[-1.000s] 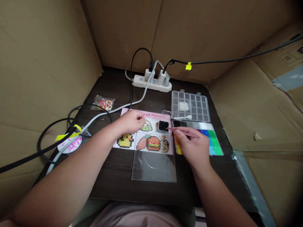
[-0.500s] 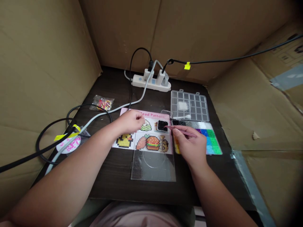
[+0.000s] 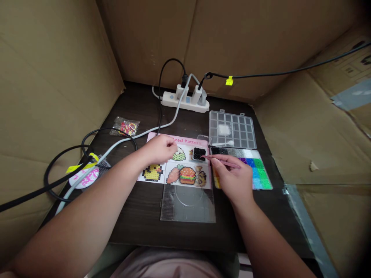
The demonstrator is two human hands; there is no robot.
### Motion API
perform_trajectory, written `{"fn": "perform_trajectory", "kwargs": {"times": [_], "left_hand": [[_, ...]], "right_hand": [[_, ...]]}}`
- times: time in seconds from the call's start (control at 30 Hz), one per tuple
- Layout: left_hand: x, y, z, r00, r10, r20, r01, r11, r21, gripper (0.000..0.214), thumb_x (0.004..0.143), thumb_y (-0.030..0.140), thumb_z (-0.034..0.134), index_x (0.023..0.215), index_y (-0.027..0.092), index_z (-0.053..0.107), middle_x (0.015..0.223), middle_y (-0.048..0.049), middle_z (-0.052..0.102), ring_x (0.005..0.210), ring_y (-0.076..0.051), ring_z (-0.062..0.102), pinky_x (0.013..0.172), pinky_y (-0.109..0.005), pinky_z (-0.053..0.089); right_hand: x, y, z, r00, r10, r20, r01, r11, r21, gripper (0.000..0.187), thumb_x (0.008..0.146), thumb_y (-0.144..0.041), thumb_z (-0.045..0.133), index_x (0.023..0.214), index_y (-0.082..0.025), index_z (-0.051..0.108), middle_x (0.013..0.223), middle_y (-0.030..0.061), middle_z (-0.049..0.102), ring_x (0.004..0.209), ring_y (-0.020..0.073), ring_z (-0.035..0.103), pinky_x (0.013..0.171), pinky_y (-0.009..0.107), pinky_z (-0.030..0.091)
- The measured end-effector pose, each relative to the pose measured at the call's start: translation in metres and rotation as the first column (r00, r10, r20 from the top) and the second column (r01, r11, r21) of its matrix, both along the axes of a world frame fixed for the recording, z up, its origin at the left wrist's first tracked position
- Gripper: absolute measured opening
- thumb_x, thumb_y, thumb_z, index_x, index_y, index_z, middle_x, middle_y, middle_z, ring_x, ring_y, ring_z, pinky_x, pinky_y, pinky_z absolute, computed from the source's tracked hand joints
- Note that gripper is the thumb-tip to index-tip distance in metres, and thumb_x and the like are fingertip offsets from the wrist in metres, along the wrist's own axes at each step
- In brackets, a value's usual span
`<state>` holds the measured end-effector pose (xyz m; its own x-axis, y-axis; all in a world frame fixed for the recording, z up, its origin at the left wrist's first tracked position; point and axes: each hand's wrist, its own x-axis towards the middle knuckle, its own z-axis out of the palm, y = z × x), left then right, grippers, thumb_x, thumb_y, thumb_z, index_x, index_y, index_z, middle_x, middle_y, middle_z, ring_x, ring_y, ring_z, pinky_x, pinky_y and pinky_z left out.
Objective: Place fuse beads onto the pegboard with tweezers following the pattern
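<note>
Pink tweezers [image 3: 224,161] are held in my right hand [image 3: 234,179], their tips at the black beads in a small square tray [image 3: 199,154]. That tray rests on the upper right of the bead pattern sheet [image 3: 188,141]. My left hand [image 3: 161,148] is closed over the left of the sheet, by the green and white picture; whether its curled fingers hold anything is hidden. Pictures of a yellow duck, a carrot and a burger show on the sheet. A clear pegboard [image 3: 188,204] lies at the sheet's near edge. Right of the sheet, partly behind my right hand, is the sorted bead box [image 3: 262,173].
The box's clear lid [image 3: 245,131] holds a white piece and a small white scoop [image 3: 228,143]. A power strip [image 3: 171,99] with plugs and cables stands behind. At left lie a bag of colourful rings [image 3: 127,127] and a pink-white disc [image 3: 84,177] under cables. Cardboard walls surround the table.
The tweezers' tips have shifted very slightly within the black bead tray. My left hand stays where it was.
</note>
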<state>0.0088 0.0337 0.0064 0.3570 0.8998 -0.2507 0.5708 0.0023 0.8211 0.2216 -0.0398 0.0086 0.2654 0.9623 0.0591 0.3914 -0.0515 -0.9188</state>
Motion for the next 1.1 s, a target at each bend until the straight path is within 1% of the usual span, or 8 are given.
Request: {"fn": "perform_trajectory", "kwargs": {"times": [0.47, 0.57, 0.63, 0.77, 0.87, 1.0, 1.07, 1.1], "left_hand": [[0.0, 0.0, 0.0, 1.0, 0.001, 0.005, -0.001, 1.0, -0.007, 0.02, 0.075, 0.028, 0.046, 0.058, 0.019, 0.051, 0.056, -0.0022, 0.058, 0.045, -0.01, 0.048, 0.042, -0.023, 0.029], [0.0, 0.0, 0.0, 1.0, -0.002, -0.005, 0.002, 1.0, 0.002, 0.022, 0.076, 0.029, 0.047, 0.058, 0.018, 0.05, 0.055, -0.0018, 0.057, 0.045, -0.01, 0.048, 0.043, -0.024, 0.03], [0.0, 0.0, -0.001, 1.0, -0.009, -0.008, 0.009, 1.0, 0.024, 0.023, 0.077, 0.03, 0.047, 0.058, 0.018, 0.051, 0.055, -0.0017, 0.057, 0.046, -0.01, 0.048, 0.044, -0.024, 0.03], [-0.001, 0.001, -0.004, 1.0, -0.024, -0.016, 0.026, 0.995, 0.094, 0.023, 0.079, 0.031, 0.047, 0.061, 0.018, 0.054, 0.055, -0.0009, 0.057, 0.047, -0.01, 0.048, 0.045, -0.023, 0.032], [0.0, 0.0, -0.002, 1.0, -0.028, -0.013, 0.03, 0.984, 0.178, 0.024, 0.081, 0.032, 0.049, 0.063, 0.017, 0.056, 0.054, 0.0006, 0.055, 0.048, -0.009, 0.046, 0.046, -0.022, 0.033], [0.003, -0.008, 0.008, 0.995, -0.045, 0.094, 0.008, 0.931, 0.364, 0.021, 0.081, 0.032, 0.054, 0.072, 0.016, 0.061, 0.059, 0.0008, 0.057, 0.052, -0.008, 0.046, 0.051, -0.021, 0.037], [0.006, -0.014, 0.013, 0.985, -0.113, 0.131, 0.03, 0.855, 0.517, 0.018, 0.08, 0.032, 0.058, 0.079, 0.015, 0.064, 0.063, 0.0003, 0.059, 0.055, -0.008, 0.048, 0.054, -0.021, 0.039], [0.007, -0.017, 0.014, 0.979, -0.153, 0.135, 0.041, 0.796, 0.603, 0.018, 0.079, 0.031, 0.06, 0.083, 0.015, 0.065, 0.066, -0.0003, 0.06, 0.057, -0.008, 0.05, 0.055, -0.021, 0.041]], "right_hand": [[0.001, -0.002, 0.001, 0.999, -0.028, -0.042, 0.029, 0.999, 0.021, 0.014, 0.073, -0.03, 0.07, 0.08, -0.018, 0.072, 0.085, 0.0065, 0.073, 0.078, 0.0181, 0.067, 0.071, 0.029, 0.053], [0.002, -0.002, 0.001, 0.987, -0.027, -0.158, 0.026, 1.0, -0.009, 0.014, 0.072, -0.03, 0.071, 0.079, -0.017, 0.072, 0.085, 0.0076, 0.073, 0.074, 0.016, 0.066, 0.066, 0.027, 0.052], [0.003, -0.001, 0.002, 0.957, -0.029, -0.289, 0.012, 0.998, -0.061, 0.015, 0.071, -0.029, 0.072, 0.079, -0.017, 0.071, 0.085, 0.0086, 0.073, 0.061, 0.0119, 0.061, 0.055, 0.024, 0.048], [0.004, 0.001, 0.004, 0.838, -0.01, -0.545, -0.067, 0.99, -0.122, 0.016, 0.068, -0.027, 0.074, 0.076, -0.014, 0.068, 0.082, 0.0116, 0.072, 0.039, 0.0017, 0.036, 0.037, 0.018, 0.026], [0.006, 0.002, 0.005, 0.78, 0.029, -0.625, -0.119, 0.988, -0.103, 0.015, 0.069, -0.025, 0.074, 0.077, -0.014, 0.068, 0.082, 0.0131, 0.071, 0.039, 0.0004, 0.031, 0.037, 0.018, 0.02], [0.007, 0.001, 0.005, 0.744, 0.037, -0.667, -0.134, 0.986, -0.095, 0.012, 0.07, -0.023, 0.073, 0.078, -0.015, 0.069, 0.079, 0.0108, 0.07, 0.039, 0.0007, 0.031, 0.038, 0.018, 0.018], [0.006, 0.001, 0.006, 0.728, 0.042, -0.685, -0.142, 0.986, -0.091, 0.013, 0.07, -0.023, 0.073, 0.078, -0.015, 0.069, 0.076, 0.009, 0.069, 0.039, 0.001, 0.03, 0.038, 0.019, 0.018], [0.005, 0.001, 0.007, 0.717, 0.046, -0.695, -0.15, 0.985, -0.089, 0.013, 0.07, -0.024, 0.073, 0.079, -0.015, 0.069, 0.074, 0.008, 0.069, 0.039, 0.0013, 0.03, 0.038, 0.019, 0.017]]}}
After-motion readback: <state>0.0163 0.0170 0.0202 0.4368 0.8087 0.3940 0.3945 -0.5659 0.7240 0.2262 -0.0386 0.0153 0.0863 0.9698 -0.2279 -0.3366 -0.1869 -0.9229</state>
